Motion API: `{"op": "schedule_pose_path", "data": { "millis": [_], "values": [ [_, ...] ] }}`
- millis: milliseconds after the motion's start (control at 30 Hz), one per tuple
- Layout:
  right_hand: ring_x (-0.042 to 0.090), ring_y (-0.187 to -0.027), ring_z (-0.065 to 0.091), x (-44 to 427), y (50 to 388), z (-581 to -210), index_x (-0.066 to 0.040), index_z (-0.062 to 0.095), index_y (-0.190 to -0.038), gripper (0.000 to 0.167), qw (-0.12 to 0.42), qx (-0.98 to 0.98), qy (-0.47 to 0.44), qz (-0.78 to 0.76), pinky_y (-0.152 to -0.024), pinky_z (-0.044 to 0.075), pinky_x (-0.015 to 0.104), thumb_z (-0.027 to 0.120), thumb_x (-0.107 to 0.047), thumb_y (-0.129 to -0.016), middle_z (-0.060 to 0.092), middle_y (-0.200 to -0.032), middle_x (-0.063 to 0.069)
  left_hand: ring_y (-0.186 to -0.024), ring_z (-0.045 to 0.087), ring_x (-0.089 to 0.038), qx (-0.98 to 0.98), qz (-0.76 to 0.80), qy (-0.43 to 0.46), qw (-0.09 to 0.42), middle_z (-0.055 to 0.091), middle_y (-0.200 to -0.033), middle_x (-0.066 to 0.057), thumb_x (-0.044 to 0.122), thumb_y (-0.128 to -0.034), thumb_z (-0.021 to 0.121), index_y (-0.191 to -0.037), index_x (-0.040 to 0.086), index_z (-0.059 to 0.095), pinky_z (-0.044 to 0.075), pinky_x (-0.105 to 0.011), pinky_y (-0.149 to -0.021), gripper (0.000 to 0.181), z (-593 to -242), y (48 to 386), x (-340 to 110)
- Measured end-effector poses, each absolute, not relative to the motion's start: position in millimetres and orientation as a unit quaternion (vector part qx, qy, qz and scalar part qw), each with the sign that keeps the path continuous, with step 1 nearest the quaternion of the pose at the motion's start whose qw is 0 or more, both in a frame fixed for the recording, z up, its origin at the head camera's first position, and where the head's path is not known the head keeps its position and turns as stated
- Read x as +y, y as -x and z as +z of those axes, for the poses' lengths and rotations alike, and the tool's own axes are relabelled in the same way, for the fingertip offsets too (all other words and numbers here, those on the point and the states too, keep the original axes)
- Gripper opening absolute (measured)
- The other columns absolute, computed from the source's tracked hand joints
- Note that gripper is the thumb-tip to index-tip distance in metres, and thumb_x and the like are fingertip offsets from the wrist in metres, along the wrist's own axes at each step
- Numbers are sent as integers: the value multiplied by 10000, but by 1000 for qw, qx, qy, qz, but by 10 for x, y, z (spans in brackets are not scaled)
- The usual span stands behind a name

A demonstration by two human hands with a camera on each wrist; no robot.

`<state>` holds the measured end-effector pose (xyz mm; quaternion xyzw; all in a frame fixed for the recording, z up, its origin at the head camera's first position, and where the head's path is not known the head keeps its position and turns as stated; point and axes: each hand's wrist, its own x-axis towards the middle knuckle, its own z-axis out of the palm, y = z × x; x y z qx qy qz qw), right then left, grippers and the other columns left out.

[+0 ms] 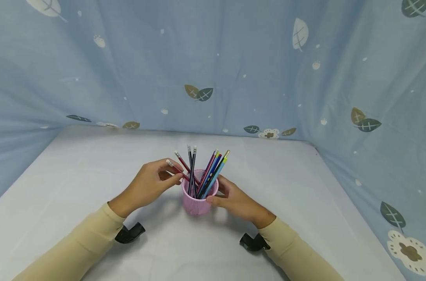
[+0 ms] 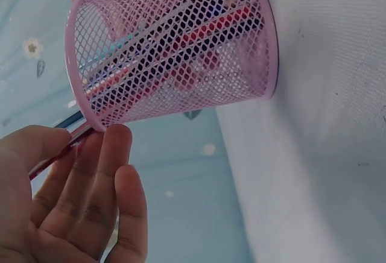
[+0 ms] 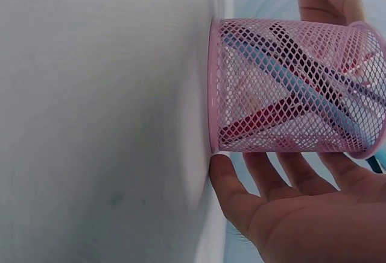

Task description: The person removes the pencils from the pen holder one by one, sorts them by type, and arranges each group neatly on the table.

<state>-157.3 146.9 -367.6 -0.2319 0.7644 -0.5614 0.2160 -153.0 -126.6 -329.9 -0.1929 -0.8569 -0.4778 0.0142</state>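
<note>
"How are the fingers placed?"

"By the left hand (image 1: 150, 182), a red pencil (image 1: 178, 169) is pinched between thumb and fingers, just beside the cup's rim. The other fingers are bent, with nothing else seen in them."

"And on the other side?"

"The pink mesh cup (image 1: 196, 206) is held at its right side by the right hand (image 1: 241, 203): the thumb is laid at the near part of the rim, and the other fingers are set against the wall."

"Which way is the pinched pencil slanted?"

"Its eraser end is tipped out past the left rim, and its long axis is directed down and rightward into the cup. It is reached most nearly by the left hand; from the right hand it is separated by the cup's mouth and the other pencils."

"How are those arranged?"

"Two dark pencils (image 1: 193, 168) are stood almost upright beside it, while a light blue pencil (image 1: 216, 175) is leaned against the right rim."

"And farther out?"

"The cup is stood upright on the white table (image 1: 51, 203), which is bordered by a blue leaf-patterned cloth (image 1: 248, 47)."
</note>
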Motion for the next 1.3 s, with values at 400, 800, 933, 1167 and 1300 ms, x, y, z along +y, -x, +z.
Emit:
{"op": "schedule_pose_path", "data": {
  "millis": [400, 800, 933, 1167, 1300],
  "values": [
    [307, -1441, 410, 1493, 1575, -3695, -243, 311, -1556, 706, 214, 770, 242, -551, -1158, 354, 529, 683, -317, -960, 441, -1546, -8, -836, 751, -151, -861, -470, 196, 15, 761, -994, 6, 217, -975, 667, -1057, 183, 646, 556, -322, -776, 91, -3285, 1504, -1263],
    [282, -1450, 399, 1492, 1587, -3670, -229, 324, -1549, 695, 213, 770, 240, -551, -1158, 344, 548, 689, -244, -958, 468, -1520, -4, -786, 736, -83, -861, -459, 209, 63, 765, -995, 18, 202, -996, 627, -1067, 188, 617, 516, -283, -704, 73, -3220, 1500, -1288],
    [281, -1459, 387, 1493, 1592, -3669, -257, 302, -1557, 716, 214, 771, 243, -548, -1160, 343, 543, 689, -296, -957, 440, -1540, -27, -767, 727, -59, -855, -457, 224, 102, 753, -1027, 25, 167, -1000, 609, -1081, 175, 613, 497, -276, -668, 82, -3201, 1483, -1287],
    [285, -1459, 387, 1491, 1595, -3669, -268, 295, -1560, 724, 212, 777, 241, -541, -1161, 338, 552, 690, -314, -956, 434, -1544, -41, -746, 721, -51, -833, -468, 250, 157, 720, -1094, 0, 131, -1012, 569, -1093, 124, 606, 524, -255, -671, 89, -3186, 1470, -1278],
    [289, -1454, 392, 1492, 1586, -3679, -259, 304, -1555, 703, 210, 777, 242, -542, -1160, 343, 548, 682, -290, -963, 440, -1538, -30, -735, 724, -76, -818, -480, 262, 179, 699, -1099, -28, 71, -1004, 557, -1126, 72, 589, 549, -245, -686, 126, -3173, 1465, -1270]
  ]
}}
